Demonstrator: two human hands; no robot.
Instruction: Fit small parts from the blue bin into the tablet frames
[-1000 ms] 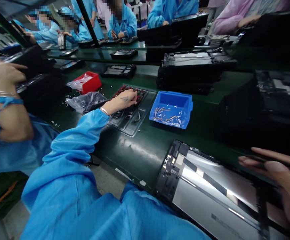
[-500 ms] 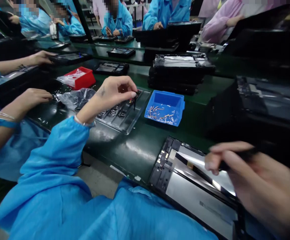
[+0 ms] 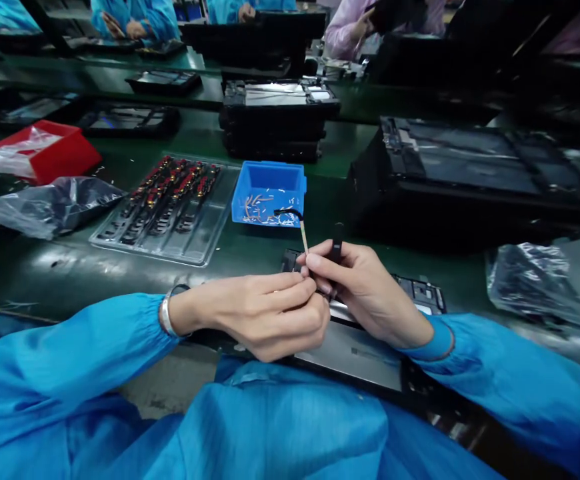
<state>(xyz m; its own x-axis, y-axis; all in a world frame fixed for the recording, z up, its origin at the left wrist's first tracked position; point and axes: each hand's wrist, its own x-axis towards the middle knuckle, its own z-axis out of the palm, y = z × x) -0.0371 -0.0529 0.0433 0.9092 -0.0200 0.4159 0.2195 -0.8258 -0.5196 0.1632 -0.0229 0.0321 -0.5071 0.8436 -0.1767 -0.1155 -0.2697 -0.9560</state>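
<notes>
1. Head view: both hands meet at the near middle of the green table (image 3: 270, 253), just above an opened flat device (image 3: 370, 347) that lies at the table's near edge.
2. Left hand (image 3: 265, 320), in a blue sleeve with a silver bracelet at the wrist, has its grip closed, thumb and forefinger pinched together on the lower end of a thin flex cable (image 3: 303, 235).
3. Right hand (image 3: 370, 293) has its grip pinched on the same cable from the other side, fingertips touching those of the left hand; a small dark tool (image 3: 337, 250) stands up between its fingers.
4. Cable rises upright from the fingertips, its tan strip ending in a black curved tip bent to the left, in front of the blue bin.
5. Blue bin (image 3: 270, 180) holding loose tan strips sits just beyond the hands; a clear tray (image 3: 205, 240) of red and black parts lies to its left.
6. Red bin (image 3: 65, 157) and a grey plastic bag (image 3: 45, 207) lie at far left; stacked black devices (image 3: 275, 120) stand beyond the blue bin.
</notes>
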